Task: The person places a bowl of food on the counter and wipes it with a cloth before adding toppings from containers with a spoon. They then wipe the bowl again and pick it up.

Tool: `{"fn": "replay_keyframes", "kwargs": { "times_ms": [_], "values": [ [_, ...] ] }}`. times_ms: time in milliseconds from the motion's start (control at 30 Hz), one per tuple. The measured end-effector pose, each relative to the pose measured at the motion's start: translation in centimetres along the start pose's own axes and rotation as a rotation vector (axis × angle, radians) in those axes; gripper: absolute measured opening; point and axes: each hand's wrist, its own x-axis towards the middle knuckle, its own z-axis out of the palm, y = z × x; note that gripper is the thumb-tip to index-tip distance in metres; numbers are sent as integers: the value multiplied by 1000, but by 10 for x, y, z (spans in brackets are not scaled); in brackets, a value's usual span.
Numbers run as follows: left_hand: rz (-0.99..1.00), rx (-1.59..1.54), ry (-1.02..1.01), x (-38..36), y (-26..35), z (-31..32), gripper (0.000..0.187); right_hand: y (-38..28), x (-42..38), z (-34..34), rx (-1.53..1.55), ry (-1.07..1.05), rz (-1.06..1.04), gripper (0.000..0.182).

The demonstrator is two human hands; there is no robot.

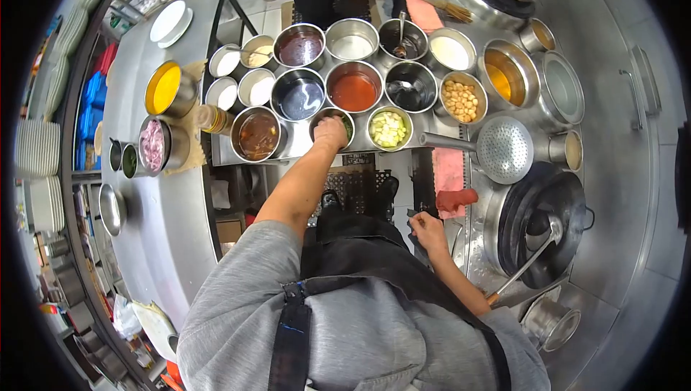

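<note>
Left hand down in the pot of greens, front row; fingertips hidden, can't tell if pinching or spread.
From left hand: brown sauce at 9 o'clock, dark liquid near 11, red liquid at 1, pale green cubes at 3. Right hand sits between 4 and 5, partly curled; can't tell if it grips anything. From right hand: red cloth at 1, skimmer between 1 and 2, wok at 3, ladle in it.
</note>
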Motion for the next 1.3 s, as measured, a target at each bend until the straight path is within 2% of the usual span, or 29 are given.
{"fn": "replay_keyframes", "kwargs": {
  "times_ms": [67,133,267,400,467,567,633,733,867,933,1100,1167,1300],
  "values": [
    [-16,34,-51,-2,-3,-1,37,12,0,-2,27,-18,27,22],
    [8,28,-59,6,-10,10,36,23,4,-3,-79,19,-70,22],
    [87,17,-60,-13,-8,-17,34,26,14,-14,-93,-21,-75,21],
    [34,-75,114,-30,-9,-28,31,15,24,-20,-108,-52,-77,20],
    [17,-76,134,-26,-13,-23,28,11,27,-21,-142,-53,-123,20],
    [62,-51,117,-29,-9,-29,27,3,27,-24,-176,-53,-165,20],
    [-5,67,-61,-41,6,-49,28,2,26,-25,-179,-54,-163,20],
    [-21,156,-152,-26,6,-29,29,7,23,-29,-191,-62,-175,20],
    [-68,180,-117,-1,2,-3,27,21,20,-33,-250,-18,-186,20],
    [-14,226,-83,-4,1,-3,26,30,19,-33,-310,41,-247,19],
    [67,246,23,-21,-3,-17,22,36,11,-30,-335,99,-228,21],
    [93,250,7,-25,0,-31,23,28,5,-28,-315,24,-58,23],
    [174,165,65,-31,8,-52,25,35,11,-17,-373,22,-121,25]
  ]
}}
